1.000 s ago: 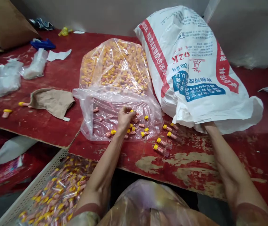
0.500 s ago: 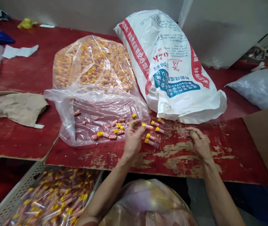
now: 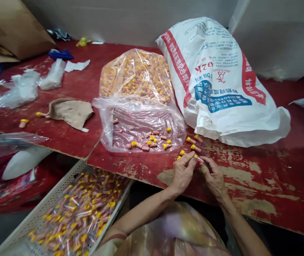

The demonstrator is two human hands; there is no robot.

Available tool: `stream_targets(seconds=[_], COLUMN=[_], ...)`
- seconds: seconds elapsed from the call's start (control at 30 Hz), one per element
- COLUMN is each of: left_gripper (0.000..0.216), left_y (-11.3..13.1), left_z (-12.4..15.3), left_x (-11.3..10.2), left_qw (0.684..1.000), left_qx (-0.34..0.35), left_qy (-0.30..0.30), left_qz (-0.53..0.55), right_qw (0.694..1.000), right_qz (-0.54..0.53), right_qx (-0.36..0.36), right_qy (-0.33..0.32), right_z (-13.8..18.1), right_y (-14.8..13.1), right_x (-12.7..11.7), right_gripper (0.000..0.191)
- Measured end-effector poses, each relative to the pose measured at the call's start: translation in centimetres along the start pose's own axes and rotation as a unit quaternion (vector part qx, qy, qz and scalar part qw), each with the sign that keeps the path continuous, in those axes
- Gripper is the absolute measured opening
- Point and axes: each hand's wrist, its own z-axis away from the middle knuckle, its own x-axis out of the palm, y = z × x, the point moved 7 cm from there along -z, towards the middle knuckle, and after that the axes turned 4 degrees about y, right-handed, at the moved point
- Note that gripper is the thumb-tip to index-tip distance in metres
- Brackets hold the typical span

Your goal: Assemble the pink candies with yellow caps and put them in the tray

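Between my two hands is a small yellow-capped tube (image 3: 199,160) with pink pellets in it. My left hand (image 3: 184,172) pinches its capped end between thumb and fingertips. The fingers of my right hand (image 3: 213,176) are closed at its other end. Just beyond and left of my fingers, several similar capped tubes (image 3: 195,148) lie on the red table (image 3: 141,167). A large clear plastic bag (image 3: 106,142) lies to the left. It holds a mass of yellow-and-pink pieces (image 3: 138,74), with several loose ones near its mouth.
A big white printed sack (image 3: 221,78) lies at the back right. Below the table edge at left, a white perforated crate (image 3: 42,199) holds many capped tubes. A beige cloth (image 3: 70,112), plastic wrappings (image 3: 25,89) and a cardboard box (image 3: 15,28) are further left.
My right hand has come in from the right to the tube in my left hand, and the two hands now meet. The view has swung left, showing more of the table's left side.
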Motion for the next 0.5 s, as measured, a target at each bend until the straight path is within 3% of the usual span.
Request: stream_targets(seconds=[0.13, 0.23, 0.27, 0.33, 0.4, 0.5], left_gripper=[0.027, 0.027, 0.027, 0.025, 0.021, 0.026], left_y=[1.1, 2.2, 2.6, 3.1, 3.3, 2.5], left_z=[-0.3, -2.1, -3.3, -6.3, -10.0, -16.1], left_x=[0.3, 0.2, -0.5, -2.8, -5.4, -7.5], left_qw=[0.995, 0.985, 0.983, 0.972, 0.941, 0.876], left_qx=[0.055, 0.101, 0.118, 0.145, 0.154, 0.134], left_qy=[-0.046, -0.088, -0.07, 0.022, 0.117, 0.141], left_qz=[-0.076, -0.104, -0.123, -0.185, -0.278, -0.442], right_qw=[1.0, 1.0, 0.999, 0.995, 0.98, 0.943], right_qz=[0.006, 0.012, 0.025, 0.085, 0.175, 0.307], right_qx=[0.019, 0.018, 0.013, 0.0, -0.02, -0.081], right_qy=[0.024, 0.015, 0.022, 0.06, 0.095, 0.104], right_z=[1.0, 0.2, -0.4, -1.5, -2.3, -2.7], right_y=[0.3, 0.3, 0.5, 1.4, 2.7, 4.1], right_x=[1.0, 0.3, -0.4, -2.2, -3.6, -4.0], right_gripper=[0.035, 0.036, 0.037, 0.039, 0.042, 0.047])
